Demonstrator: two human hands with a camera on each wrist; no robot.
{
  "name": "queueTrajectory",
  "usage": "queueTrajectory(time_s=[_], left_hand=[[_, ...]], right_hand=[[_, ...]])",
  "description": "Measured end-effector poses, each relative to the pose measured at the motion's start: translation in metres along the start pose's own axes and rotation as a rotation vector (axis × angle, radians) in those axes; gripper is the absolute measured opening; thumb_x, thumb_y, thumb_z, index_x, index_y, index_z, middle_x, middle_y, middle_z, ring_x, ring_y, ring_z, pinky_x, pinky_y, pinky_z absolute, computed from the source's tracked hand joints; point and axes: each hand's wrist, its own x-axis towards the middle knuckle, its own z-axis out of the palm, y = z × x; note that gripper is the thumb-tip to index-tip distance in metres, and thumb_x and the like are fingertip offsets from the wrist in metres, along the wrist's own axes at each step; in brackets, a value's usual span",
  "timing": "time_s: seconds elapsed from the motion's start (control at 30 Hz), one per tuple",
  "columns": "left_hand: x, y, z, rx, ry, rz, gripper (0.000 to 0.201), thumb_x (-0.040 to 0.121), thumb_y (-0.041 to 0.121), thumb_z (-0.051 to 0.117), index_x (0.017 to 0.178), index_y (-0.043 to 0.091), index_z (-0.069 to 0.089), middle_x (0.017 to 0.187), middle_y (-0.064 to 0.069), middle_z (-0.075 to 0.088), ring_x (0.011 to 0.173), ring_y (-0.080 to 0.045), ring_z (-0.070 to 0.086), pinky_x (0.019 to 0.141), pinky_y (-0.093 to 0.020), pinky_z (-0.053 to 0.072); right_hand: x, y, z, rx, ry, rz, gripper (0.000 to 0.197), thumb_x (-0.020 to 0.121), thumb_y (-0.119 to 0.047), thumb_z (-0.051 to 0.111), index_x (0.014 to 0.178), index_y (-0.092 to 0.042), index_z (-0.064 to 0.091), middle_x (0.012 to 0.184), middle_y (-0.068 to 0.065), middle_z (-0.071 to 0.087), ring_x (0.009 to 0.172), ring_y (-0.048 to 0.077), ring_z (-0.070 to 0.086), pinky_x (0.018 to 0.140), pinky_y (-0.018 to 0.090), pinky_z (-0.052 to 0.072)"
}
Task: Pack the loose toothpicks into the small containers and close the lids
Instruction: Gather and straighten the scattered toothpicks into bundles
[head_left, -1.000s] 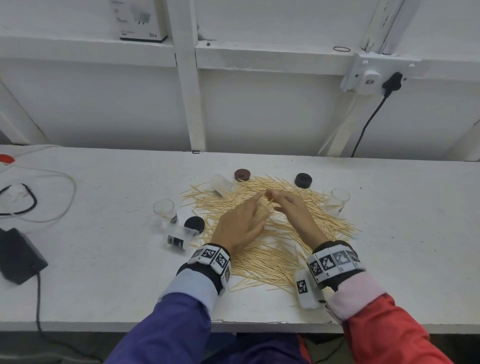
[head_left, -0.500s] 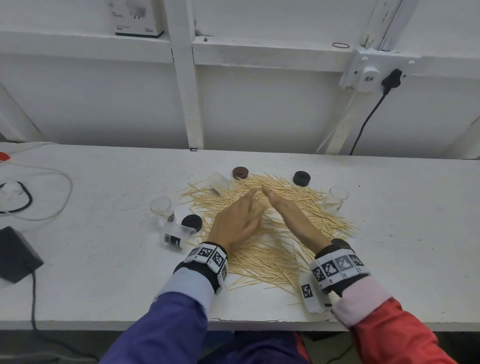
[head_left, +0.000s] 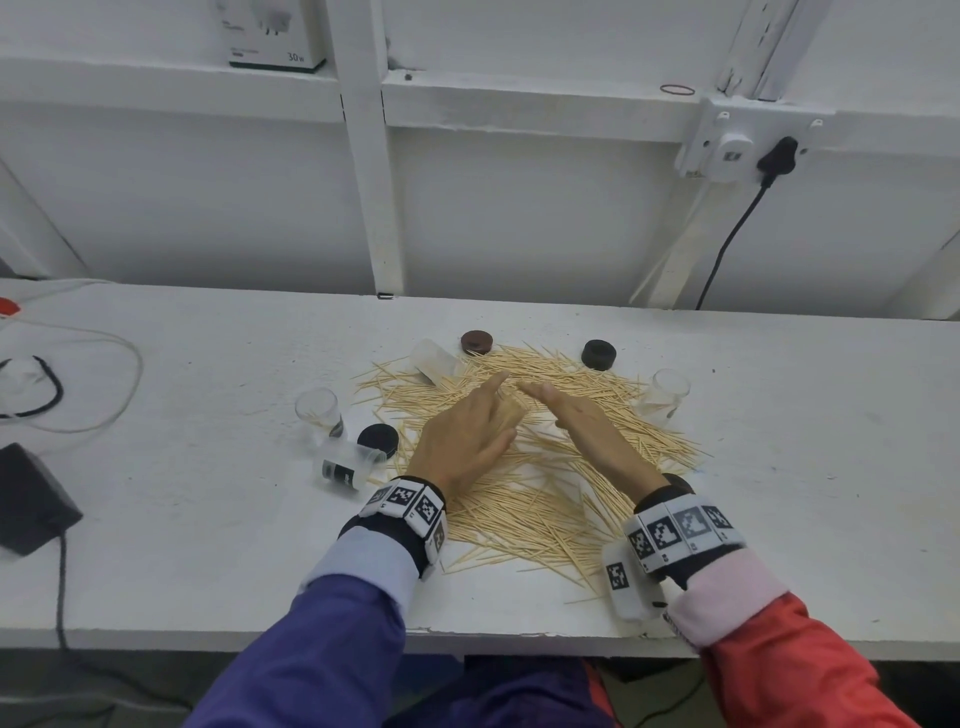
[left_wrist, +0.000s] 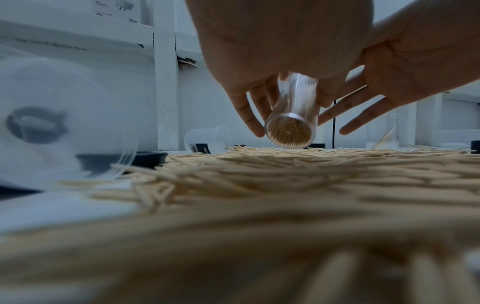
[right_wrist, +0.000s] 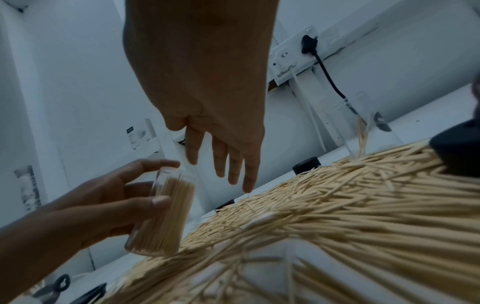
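A wide heap of loose toothpicks covers the middle of the white table. Just above the heap, my left hand grips a clear container packed full of toothpicks, held tilted; the left wrist view looks at its round end. My right hand is open, fingers straight, close beside the container's upper end and holding nothing. Around the heap are two upright clear containers, two lying ones, a brown lid and black lids.
A black power adapter and loose cables lie at the table's left end. A wall socket with a black plug sits on the white wall behind. Another black lid lies by my right wrist.
A second ago my right fingertips were bunched at the container's top; they have since straightened and spread. My left hand still holds the container in about the same place.
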Motion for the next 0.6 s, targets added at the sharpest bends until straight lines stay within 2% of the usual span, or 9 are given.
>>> queueTrajectory(time_s=[0.07,0.13,0.2,0.27,0.33,0.4,0.43,0.53,0.6], left_hand=[[0.000,0.000,0.000,0.011,-0.001,0.000,0.067,0.097,0.042,0.051,0.153,0.024,0.019,0.135,-0.001,0.054,0.114,-0.019,0.058,0.088,-0.041,0.051],[0.001,-0.001,0.001,0.023,-0.002,-0.008,0.068,0.096,0.042,0.052,0.153,0.024,0.019,0.135,0.000,0.054,0.114,-0.019,0.058,0.087,-0.042,0.051],[0.002,-0.002,0.001,0.051,-0.005,-0.007,0.069,0.095,0.043,0.053,0.153,0.024,0.019,0.132,0.001,0.056,0.112,-0.019,0.058,0.085,-0.040,0.052],[0.002,-0.002,0.001,0.072,-0.009,-0.010,0.070,0.095,0.043,0.054,0.153,0.024,0.020,0.130,0.001,0.057,0.110,-0.019,0.059,0.084,-0.039,0.052],[0.002,-0.002,0.001,0.081,-0.008,-0.014,0.070,0.094,0.042,0.055,0.153,0.025,0.020,0.129,0.001,0.057,0.109,-0.020,0.059,0.083,-0.039,0.051],[0.002,-0.003,0.002,0.086,-0.005,-0.015,0.071,0.094,0.042,0.056,0.152,0.025,0.020,0.128,0.002,0.058,0.107,-0.019,0.060,0.082,-0.038,0.051],[0.002,-0.004,0.002,0.089,-0.004,-0.015,0.071,0.094,0.043,0.056,0.152,0.025,0.020,0.127,0.002,0.058,0.106,-0.019,0.060,0.081,-0.037,0.051],[0.001,-0.005,0.003,0.096,-0.001,-0.014,0.072,0.093,0.042,0.057,0.152,0.026,0.021,0.125,0.001,0.059,0.106,-0.019,0.060,0.081,-0.037,0.052],[0.001,-0.005,0.003,0.099,-0.004,-0.018,0.072,0.092,0.042,0.057,0.153,0.026,0.021,0.126,0.002,0.059,0.106,-0.019,0.060,0.082,-0.038,0.052]], right_hand=[[0.002,0.001,-0.005,-0.021,0.116,0.006,0.045,0.099,-0.050,0.039,0.134,-0.027,0.057,0.142,-0.005,0.052,0.127,0.010,0.047,0.108,0.035,0.038],[0.008,0.006,-0.011,-0.153,0.187,0.050,0.033,0.100,-0.033,0.050,0.127,-0.019,0.062,0.132,0.001,0.060,0.115,0.014,0.056,0.100,0.038,0.046],[0.013,0.014,-0.017,-0.396,0.120,0.133,0.027,0.095,-0.022,0.059,0.121,-0.015,0.066,0.124,0.002,0.065,0.106,0.014,0.058,0.094,0.036,0.048],[0.016,0.020,-0.018,-0.620,0.011,0.205,0.028,0.090,-0.020,0.064,0.116,-0.011,0.068,0.116,0.004,0.067,0.102,0.018,0.061,0.090,0.036,0.051],[0.015,0.022,-0.012,-0.774,-0.028,0.193,0.021,0.081,-0.014,0.067,0.099,-0.003,0.071,0.100,0.011,0.068,0.093,0.027,0.063,0.079,0.041,0.054],[0.016,0.024,-0.008,-0.889,-0.016,0.160,0.008,0.075,-0.007,0.063,0.068,-0.004,0.062,0.075,0.009,0.058,0.073,0.026,0.057,0.055,0.032,0.045],[0.017,0.025,-0.006,-0.930,-0.006,0.131,0.011,0.075,-0.007,0.062,0.064,-0.008,0.060,0.072,0.003,0.056,0.069,0.022,0.054,0.052,0.028,0.040],[0.017,0.021,-0.003,-1.041,0.013,0.059,0.011,0.085,-0.014,0.060,0.085,-0.017,0.071,0.083,-0.002,0.066,0.075,0.018,0.061,0.062,0.028,0.047],[0.018,0.019,-0.001,-1.124,0.026,0.027,0.012,0.089,-0.020,0.060,0.082,-0.017,0.069,0.076,-0.002,0.061,0.069,0.018,0.057,0.061,0.028,0.044]])
